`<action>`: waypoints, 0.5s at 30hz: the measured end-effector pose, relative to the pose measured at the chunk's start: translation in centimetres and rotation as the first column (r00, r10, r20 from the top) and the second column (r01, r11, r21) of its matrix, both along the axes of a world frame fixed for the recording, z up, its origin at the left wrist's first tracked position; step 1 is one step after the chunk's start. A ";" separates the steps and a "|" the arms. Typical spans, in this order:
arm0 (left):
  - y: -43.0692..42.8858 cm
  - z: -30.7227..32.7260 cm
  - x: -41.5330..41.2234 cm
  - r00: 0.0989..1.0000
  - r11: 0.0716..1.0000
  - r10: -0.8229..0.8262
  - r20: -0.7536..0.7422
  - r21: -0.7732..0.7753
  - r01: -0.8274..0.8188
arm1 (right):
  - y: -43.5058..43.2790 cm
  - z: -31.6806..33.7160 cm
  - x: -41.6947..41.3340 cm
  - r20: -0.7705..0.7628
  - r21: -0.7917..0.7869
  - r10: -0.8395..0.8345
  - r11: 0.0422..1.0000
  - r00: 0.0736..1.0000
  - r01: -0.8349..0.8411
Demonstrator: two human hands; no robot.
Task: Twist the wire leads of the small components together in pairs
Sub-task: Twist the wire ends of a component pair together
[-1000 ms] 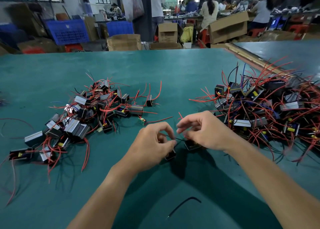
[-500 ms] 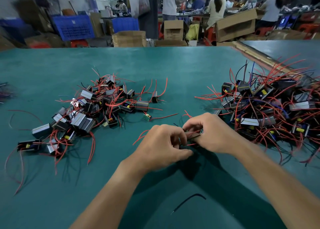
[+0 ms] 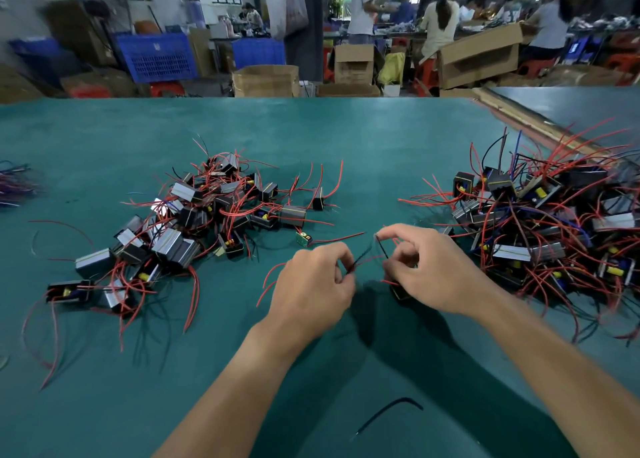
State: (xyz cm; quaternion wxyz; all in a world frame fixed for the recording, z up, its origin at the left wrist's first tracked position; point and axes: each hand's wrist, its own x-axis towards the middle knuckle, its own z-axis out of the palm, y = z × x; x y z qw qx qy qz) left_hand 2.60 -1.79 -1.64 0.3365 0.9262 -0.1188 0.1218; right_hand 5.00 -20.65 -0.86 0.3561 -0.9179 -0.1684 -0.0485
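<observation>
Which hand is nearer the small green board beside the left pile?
Left. The left hand pinches wires just in front of the small green board, toward the person; the right hand is farther off to its right.

Workers (image 3: pixel 437 24) are labouring among cardboard boxes (image 3: pixel 479 59) at one o'clock and blue crates (image 3: pixel 157 57) are standing at eleven, marking a factory assembly hall.
</observation>
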 end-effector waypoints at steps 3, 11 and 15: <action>0.4 0.0 0.3 0.998 0.997 0.065 0.021 -0.035 -0.064 | 0.2 0.0 -0.1 -0.005 0.015 -0.002 1.000 1.000 0.002; 0.3 -0.2 0.3 0.997 0.994 0.073 0.011 -0.079 -0.072 | 0.2 0.4 -0.5 -0.019 0.017 0.013 1.000 1.000 -0.012; 0.2 -0.5 0.6 0.998 0.994 0.065 -0.007 -0.089 -0.065 | 0.2 0.4 -0.5 -0.018 0.036 0.042 0.998 0.999 -0.042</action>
